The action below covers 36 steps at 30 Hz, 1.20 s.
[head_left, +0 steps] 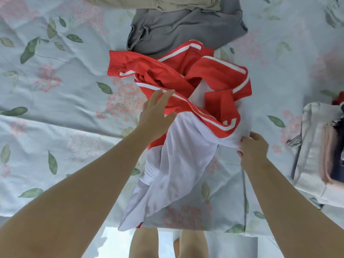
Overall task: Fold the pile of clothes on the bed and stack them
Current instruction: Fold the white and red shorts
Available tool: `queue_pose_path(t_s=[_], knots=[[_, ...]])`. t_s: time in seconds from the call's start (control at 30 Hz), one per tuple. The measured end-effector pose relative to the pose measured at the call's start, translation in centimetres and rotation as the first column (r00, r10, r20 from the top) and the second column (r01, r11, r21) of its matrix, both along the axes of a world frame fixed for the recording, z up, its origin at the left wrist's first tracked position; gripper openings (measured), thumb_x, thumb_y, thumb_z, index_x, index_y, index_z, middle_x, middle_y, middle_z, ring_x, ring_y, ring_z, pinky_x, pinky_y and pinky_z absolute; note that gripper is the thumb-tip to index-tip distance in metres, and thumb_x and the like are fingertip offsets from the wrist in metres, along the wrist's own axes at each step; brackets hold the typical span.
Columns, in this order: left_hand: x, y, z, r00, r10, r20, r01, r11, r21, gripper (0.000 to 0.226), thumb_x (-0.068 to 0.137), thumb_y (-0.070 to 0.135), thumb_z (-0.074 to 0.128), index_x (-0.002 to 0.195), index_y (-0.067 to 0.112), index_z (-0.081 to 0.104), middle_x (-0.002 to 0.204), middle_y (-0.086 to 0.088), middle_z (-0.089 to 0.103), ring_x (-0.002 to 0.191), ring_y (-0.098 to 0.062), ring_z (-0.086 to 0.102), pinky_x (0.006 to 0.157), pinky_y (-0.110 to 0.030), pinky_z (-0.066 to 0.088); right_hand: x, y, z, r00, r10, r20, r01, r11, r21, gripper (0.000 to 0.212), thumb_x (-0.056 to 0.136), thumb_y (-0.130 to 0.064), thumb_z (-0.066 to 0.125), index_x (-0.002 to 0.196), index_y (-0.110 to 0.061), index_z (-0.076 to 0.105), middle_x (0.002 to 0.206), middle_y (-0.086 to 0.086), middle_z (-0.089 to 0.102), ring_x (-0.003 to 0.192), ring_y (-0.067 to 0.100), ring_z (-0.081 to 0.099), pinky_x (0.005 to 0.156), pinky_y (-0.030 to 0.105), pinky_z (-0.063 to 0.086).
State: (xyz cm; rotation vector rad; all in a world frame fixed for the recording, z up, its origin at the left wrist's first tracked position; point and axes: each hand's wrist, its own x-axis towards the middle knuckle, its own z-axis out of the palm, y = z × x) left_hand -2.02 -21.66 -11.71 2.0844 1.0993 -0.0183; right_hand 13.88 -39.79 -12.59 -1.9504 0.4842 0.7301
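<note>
head view, right hand (254, 148) gripping jacket (186, 101), left hand (157, 111) spread

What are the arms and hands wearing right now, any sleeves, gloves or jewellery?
Nothing shows. The left hand and right hand are ungloved, both forearms are bare to the frame's edge with no sleeve in view, and no watch, bracelet or ring is visible.

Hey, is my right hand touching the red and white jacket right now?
Touching. The head view shows the right hand with its fingers curled round a bunch of white fabric of the red and white jacket.
</note>
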Motion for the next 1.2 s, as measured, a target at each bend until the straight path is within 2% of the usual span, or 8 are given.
queue_pose_path(t_s=[0.13,0.4,0.5,0.6,0.67,0.77,1.03,1.2], knots=[[1.4,-1.8,-2.0,0.883,-0.390,-0.262,0.348,0.918,-0.192,0.059,0.095,0.037,0.048,0.148,0.037,0.022,0.158,0.007,0.013,0.146,-0.020,0.005,0.116,-0.046,0.017,-0.4,-0.3,0.2,0.973,0.069,-0.219,-0.037,0.989,0.144,0.055,0.090,-0.057,0.048,0.139,-0.034,0.034,0.128,-0.009,0.042,0.112,0.018,0.043,0.091,0.044,0.040],[1.0,-6.8,1.0,0.667,-0.725,-0.171,0.472,0.589,-0.656,0.035,0.099,0.029,0.042,0.132,0.027,0.054,0.138,0.009,0.051,0.126,-0.015,0.046,0.110,-0.029,0.031,-0.3,1.8,-0.1,0.949,0.267,-0.166,-0.242,0.957,0.157,0.073,0.076,-0.050,0.070,0.137,-0.024,0.041,0.117,-0.003,0.050,0.103,0.022,0.054,0.080,0.042,0.049],[0.6,-6.8,1.9,0.817,-0.571,-0.075,0.313,0.550,-0.774,0.028,0.095,0.019,0.053,0.121,0.022,0.063,0.120,0.003,0.065,0.113,-0.013,0.059,0.101,-0.038,0.046,-0.6,1.6,-0.5,0.859,0.511,0.042,-0.507,0.858,-0.074,0.026,0.076,-0.029,0.072,0.092,-0.010,0.063,0.081,-0.002,0.061,0.083,0.022,0.061,0.076,0.036,0.052],[1.5,-5.9,1.9,0.999,-0.029,-0.025,-0.004,0.584,-0.812,0.020,0.095,0.005,0.050,0.109,0.011,0.063,0.091,-0.008,0.068,0.073,-0.008,0.070,0.078,-0.035,0.056,-0.6,0.2,-0.4,0.957,0.291,0.020,-0.291,0.952,0.095,0.019,0.083,-0.030,0.067,0.081,-0.013,0.061,0.078,-0.002,0.056,0.079,0.018,0.056,0.078,0.035,0.047],[2.4,-5.3,1.4,0.983,0.184,-0.024,-0.161,0.784,-0.600,0.018,0.096,0.005,0.048,0.102,0.013,0.063,0.089,-0.010,0.064,0.058,-0.002,0.064,0.065,-0.029,0.051,0.1,-1.4,-0.6,0.990,0.120,-0.069,-0.099,0.962,0.253,0.027,0.088,-0.021,0.062,0.109,-0.004,0.062,0.087,0.006,0.057,0.090,0.024,0.058,0.077,0.030,0.043],[3.5,-4.5,-0.2,0.992,-0.068,-0.110,0.073,0.996,0.041,0.032,0.091,0.019,0.055,0.123,0.022,0.059,0.127,-0.001,0.056,0.117,-0.012,0.053,0.101,-0.035,0.038,1.4,-4.8,-1.4,0.934,-0.181,-0.307,0.276,0.912,0.303,0.036,0.096,-0.010,0.043,0.132,-0.004,0.048,0.091,0.004,0.054,0.110,0.027,0.058,0.089,0.029,0.047],[4.5,-11.1,-1.0,0.430,-0.858,-0.281,0.726,0.513,-0.457,0.039,0.102,0.031,0.031,0.136,0.025,0.049,0.140,0.006,0.050,0.134,-0.020,0.039,0.114,-0.028,0.021,0.7,-6.9,-1.3,0.911,-0.191,-0.367,0.288,0.930,0.229,0.058,0.077,-0.061,0.060,0.114,-0.015,0.058,0.114,0.009,0.063,0.104,0.028,0.062,0.089,0.045,0.049],[4.9,-12.0,-0.2,0.859,-0.499,-0.113,0.350,0.734,-0.582,0.026,0.097,0.024,0.048,0.113,0.022,0.068,0.106,0.008,0.068,0.104,-0.009,0.060,0.090,-0.013,0.039,1.1,-4.6,-1.7,0.991,0.056,-0.124,-0.038,0.990,0.138,0.042,0.074,-0.022,0.076,0.105,-0.008,0.053,0.096,0.008,0.062,0.083,0.024,0.061,0.076,0.034,0.053]])
